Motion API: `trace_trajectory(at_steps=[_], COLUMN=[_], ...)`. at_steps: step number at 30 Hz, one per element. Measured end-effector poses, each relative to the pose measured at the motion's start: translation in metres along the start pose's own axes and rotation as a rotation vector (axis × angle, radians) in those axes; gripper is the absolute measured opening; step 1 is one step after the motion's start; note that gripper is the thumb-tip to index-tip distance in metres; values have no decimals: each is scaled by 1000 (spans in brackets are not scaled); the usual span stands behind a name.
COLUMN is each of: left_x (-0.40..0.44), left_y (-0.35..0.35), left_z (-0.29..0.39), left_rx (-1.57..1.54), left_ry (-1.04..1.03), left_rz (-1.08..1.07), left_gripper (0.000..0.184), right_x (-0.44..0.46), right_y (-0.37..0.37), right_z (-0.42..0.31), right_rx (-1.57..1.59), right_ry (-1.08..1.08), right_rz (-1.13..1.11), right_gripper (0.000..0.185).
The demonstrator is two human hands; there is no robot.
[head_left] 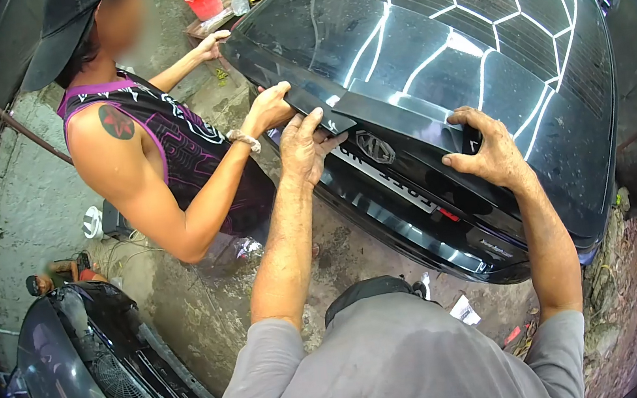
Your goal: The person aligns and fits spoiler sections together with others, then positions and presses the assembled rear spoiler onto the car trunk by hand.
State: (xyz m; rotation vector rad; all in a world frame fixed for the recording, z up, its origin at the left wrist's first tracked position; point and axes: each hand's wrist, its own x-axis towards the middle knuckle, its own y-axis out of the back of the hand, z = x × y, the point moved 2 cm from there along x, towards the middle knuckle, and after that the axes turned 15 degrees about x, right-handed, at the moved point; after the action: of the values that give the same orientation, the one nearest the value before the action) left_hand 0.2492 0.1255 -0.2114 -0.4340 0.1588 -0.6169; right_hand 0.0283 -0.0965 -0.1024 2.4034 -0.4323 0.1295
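A long glossy black spoiler [395, 112] lies along the rear edge of a dark car's trunk lid, above the round MG badge [375, 147]. My left hand [303, 149] pinches it at its left part, thumb on top and fingers at the lower edge. My right hand [494, 149] is curled around its right end, thumb and fingers on either side. Whether the spoiler's underside touches the lid is hidden. Chrome lettering [391, 178] and a small red mark [448, 216] are on the trunk face below.
A co-worker in a sleeveless top [191, 135] stands at left, one hand [270, 108] on the spoiler's left side, the other [213, 46] at the car's far corner. A second dark car [61, 366], a red bucket [205, 3] and a brick-like wall [633, 296] surround the spot.
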Motion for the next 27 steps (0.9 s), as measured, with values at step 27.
trace_trajectory(at_steps=[27], left_x=[-10], left_y=[17], left_z=[-13], left_rx=[-120], left_ry=[67], left_rz=[-36], left_gripper=[52], right_x=[-16], right_y=[-31], right_z=[16], right_rx=[-90], right_ry=[-76], right_rz=[-159], right_gripper=[70])
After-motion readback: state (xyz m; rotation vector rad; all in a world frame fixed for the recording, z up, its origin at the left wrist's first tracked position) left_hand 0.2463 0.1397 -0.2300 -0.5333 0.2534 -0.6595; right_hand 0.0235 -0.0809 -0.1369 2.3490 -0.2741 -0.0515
